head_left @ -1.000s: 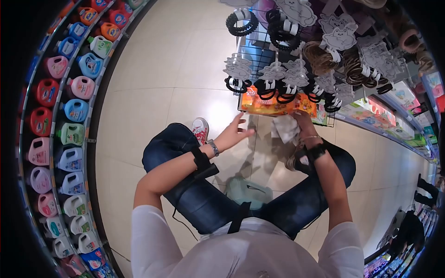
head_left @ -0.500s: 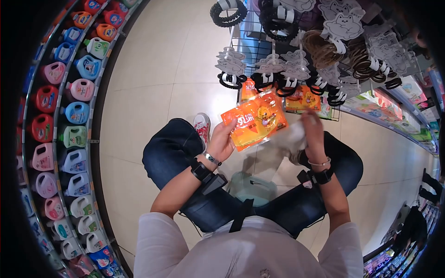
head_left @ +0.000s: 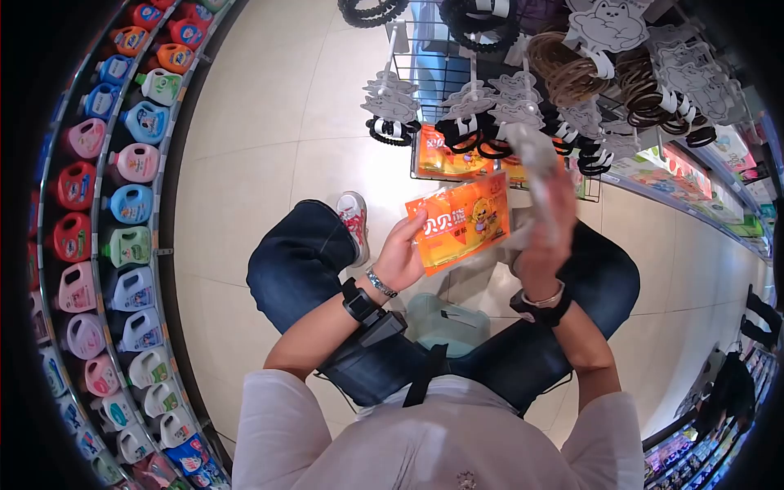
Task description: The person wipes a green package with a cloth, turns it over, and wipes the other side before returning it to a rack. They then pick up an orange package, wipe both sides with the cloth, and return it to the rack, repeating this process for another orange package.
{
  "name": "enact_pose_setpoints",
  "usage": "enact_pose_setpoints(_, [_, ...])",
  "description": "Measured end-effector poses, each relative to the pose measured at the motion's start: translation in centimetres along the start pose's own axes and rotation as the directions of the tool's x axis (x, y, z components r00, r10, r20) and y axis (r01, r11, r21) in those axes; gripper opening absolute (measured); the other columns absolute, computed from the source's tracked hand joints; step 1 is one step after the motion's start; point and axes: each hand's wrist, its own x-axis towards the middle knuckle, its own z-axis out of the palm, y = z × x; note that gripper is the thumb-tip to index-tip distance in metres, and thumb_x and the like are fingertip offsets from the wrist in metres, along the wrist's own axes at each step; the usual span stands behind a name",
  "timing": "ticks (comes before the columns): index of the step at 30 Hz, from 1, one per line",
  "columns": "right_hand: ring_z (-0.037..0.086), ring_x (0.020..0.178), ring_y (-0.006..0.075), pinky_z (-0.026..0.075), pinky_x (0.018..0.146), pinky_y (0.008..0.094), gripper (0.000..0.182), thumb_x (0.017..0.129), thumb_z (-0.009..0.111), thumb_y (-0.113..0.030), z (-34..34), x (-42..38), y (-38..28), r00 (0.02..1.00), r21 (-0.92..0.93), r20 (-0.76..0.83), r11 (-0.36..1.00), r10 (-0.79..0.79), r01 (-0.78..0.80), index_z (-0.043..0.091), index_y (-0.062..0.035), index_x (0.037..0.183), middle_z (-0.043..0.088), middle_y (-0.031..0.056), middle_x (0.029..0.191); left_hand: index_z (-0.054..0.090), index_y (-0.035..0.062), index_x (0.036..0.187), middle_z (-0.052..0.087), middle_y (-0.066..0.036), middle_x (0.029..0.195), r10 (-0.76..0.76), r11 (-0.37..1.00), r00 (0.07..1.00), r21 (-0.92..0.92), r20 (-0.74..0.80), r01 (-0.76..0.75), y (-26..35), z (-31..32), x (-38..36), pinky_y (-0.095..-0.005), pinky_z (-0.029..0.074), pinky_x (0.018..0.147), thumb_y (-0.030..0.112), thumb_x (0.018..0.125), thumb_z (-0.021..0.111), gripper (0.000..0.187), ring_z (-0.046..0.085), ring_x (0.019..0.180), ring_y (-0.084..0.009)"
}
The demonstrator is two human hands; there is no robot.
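The left hand (head_left: 402,255) is clamped on the edge of an orange packet (head_left: 459,221), while the blurred right hand (head_left: 545,229) grips a pale cloth (head_left: 532,155) that is hard to make out.

Detergent bottles (head_left: 114,212) line the shelves along the left edge. Hair ties (head_left: 572,77) hang on a wire rack (head_left: 433,77) at upper right.

A pale tiled floor (head_left: 269,139) runs between two displays. A curved shelf (head_left: 167,245) along one side carries rows of coloured detergent jugs (head_left: 122,204) standing upright, close together. Across the aisle, a wire rack (head_left: 441,82) holds hanging hair ties (head_left: 392,131) on white cards, and orange packets (head_left: 445,159) sit in its lower basket. A pale green container (head_left: 445,322) rests on the floor.
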Motion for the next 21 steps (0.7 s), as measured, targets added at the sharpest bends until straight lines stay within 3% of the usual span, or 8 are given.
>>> enact_pose_setpoints(4, [0.016,0.132,0.0361,0.011,0.105,0.0500,0.049,0.089,0.040,-0.019,3.9,-1.9,-1.2,0.888,-0.088,0.458,0.996,0.046,-0.007,0.031,-0.0057,0.135,0.020,0.0191,0.142,0.038,0.0041,0.125,0.047,-0.012,0.125,-0.052,0.999,0.996,-0.012,0.073,0.053,-0.7,-0.9,0.5,-0.0418,0.037,0.098,0.031,0.095,0.034,0.041,0.047,0.114,-0.0247])
enact_pose_setpoints(8, [0.012,0.133,0.0359,0.011,0.105,0.0501,0.057,0.086,0.044,-0.018,7.0,-4.3,-1.3,0.868,0.077,0.467,0.970,0.169,-0.231,0.025,-0.0058,0.137,0.014,0.0186,0.144,0.036,0.0102,0.129,0.044,-0.009,0.128,-0.081,0.993,0.990,-0.080,0.118,0.091,-1.4,-0.7,0.8,-0.0413,0.034,0.100,0.037,0.095,0.030,0.044,0.044,0.117,-0.0233])
enact_pose_setpoints(11, [0.012,0.134,0.0357,0.011,0.105,0.0500,0.061,0.083,0.046,-0.018,7.3,-5.7,-4.0,0.844,0.070,0.523,0.982,0.114,-0.176,0.024,-0.0058,0.138,0.012,0.0187,0.145,0.036,0.0132,0.130,0.043,-0.007,0.130,-0.074,0.995,0.994,-0.058,0.077,0.078,-0.9,-0.6,0.9,-0.0399,0.033,0.100,0.041,0.094,0.030,0.046,0.042,0.119,-0.0223])
enact_pose_setpoints(13, [0.011,0.134,0.0357,0.012,0.105,0.0501,0.065,0.081,0.047,-0.020,7.0,-6.1,-5.6,0.823,0.071,0.556,0.979,0.118,-0.189,0.022,-0.0053,0.138,0.012,0.0183,0.145,0.035,0.0136,0.131,0.042,-0.005,0.130,-0.200,0.980,0.952,-0.027,-0.233,0.199,-0.4,0.2,0.5,-0.0388,0.032,0.100,0.043,0.094,0.031,0.047,0.039,0.121,-0.0217])
enact_pose_setpoints(15, [0.012,0.134,0.0343,0.011,0.105,0.0495,0.066,0.081,0.047,-0.022,6.7,-6.2,-6.1,0.803,0.107,0.585,0.970,0.115,-0.217,0.019,-0.0046,0.139,0.013,0.0166,0.145,0.039,0.0142,0.127,0.047,-0.004,0.122,0.116,0.888,0.984,0.457,-0.131,-0.044,-1.0,0.7,-0.4,-0.0330,0.038,0.094,0.051,0.090,0.037,0.052,0.046,0.110,-0.0170])
enact_pose_setpoints(17, [0.012,0.134,0.0334,0.011,0.105,0.0491,0.063,0.083,0.045,-0.023,6.6,-5.5,-4.8,0.798,-0.025,0.599,0.997,0.070,-0.069,0.020,-0.0043,0.138,0.014,0.0159,0.145,0.038,0.0123,0.128,0.045,-0.006,0.126,-0.191,0.981,0.978,-0.055,-0.081,0.187,-1.1,-2.4,1.2,-0.0345,0.035,0.097,0.048,0.091,0.035,0.051,0.043,0.115,-0.0190])
enact_pose_setpoints(19, [0.013,0.134,0.0324,0.011,0.106,0.0487,0.061,0.085,0.043,-0.024,6.7,-4.4,-2.8,0.782,-0.158,0.623,0.983,0.027,0.092,0.020,-0.0040,0.138,0.016,0.0152,0.145,0.034,0.0094,0.130,0.042,-0.008,0.129,-0.126,0.988,0.991,-0.086,0.037,0.128,-0.8,-1.0,1.4,-0.0378,0.032,0.100,0.045,0.092,0.033,0.052,0.041,0.119,-0.0214])
enact_pose_setpoints(21, [0.014,0.134,0.0281,0.009,0.105,0.0484,0.053,0.091,0.037,-0.026,7.3,-3.7,-0.5,0.851,-0.251,0.475,0.962,0.223,-0.112,0.025,-0.0040,0.137,0.019,0.0150,0.143,0.029,0.0065,0.133,0.038,-0.010,0.133,-0.054,0.990,0.986,-0.123,0.155,0.074,-0.5,0.2,1.2,-0.0412,0.029,0.103,0.042,0.093,0.032,0.053,0.038,0.122,-0.0238])
